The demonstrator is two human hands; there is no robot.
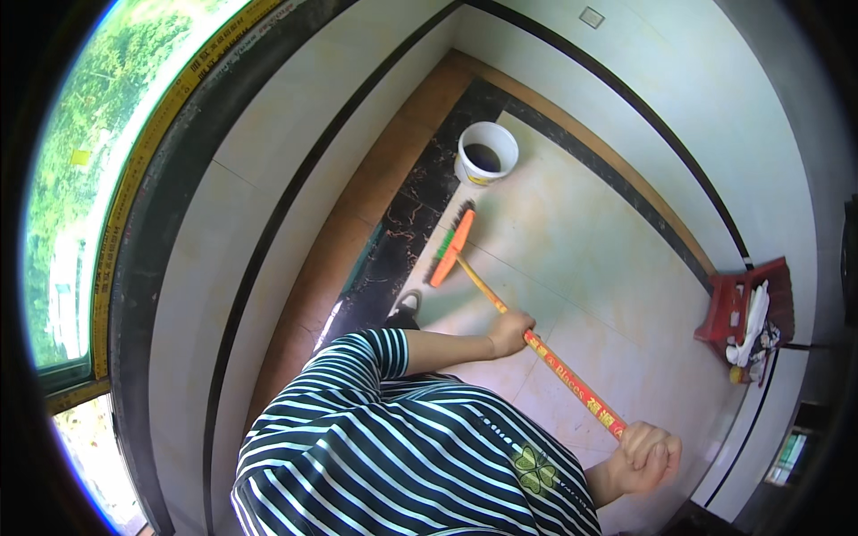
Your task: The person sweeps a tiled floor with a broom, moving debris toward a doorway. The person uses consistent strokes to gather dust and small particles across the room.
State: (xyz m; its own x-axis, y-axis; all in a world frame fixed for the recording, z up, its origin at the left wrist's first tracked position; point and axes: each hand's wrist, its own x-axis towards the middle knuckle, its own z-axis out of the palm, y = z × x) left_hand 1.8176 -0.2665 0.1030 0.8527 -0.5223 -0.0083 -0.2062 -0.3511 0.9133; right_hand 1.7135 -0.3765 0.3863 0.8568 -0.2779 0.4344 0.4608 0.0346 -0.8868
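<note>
Both my hands are closed around the handle of a push broom [570, 383], whose pole is wrapped in red with yellow writing and turns yellow lower down. My left hand [513, 333] grips it partway along, while my right hand [647, 459] holds it near the top end, in front of my striped shirt. An orange broom head [454, 248] with dark and green bristles rests on the pale tiled floor [576, 254], along the dark marbled border. Just beyond the head stands a white plastic bucket [501, 139] with dark liquid inside.
A red plastic stool [720, 305] bearing white items and small containers stands by the right wall. My shoe [407, 301] is near the broom head. Beside the left wall lies a teal strip [362, 258], hard to identify. A window [74, 201] is at the left.
</note>
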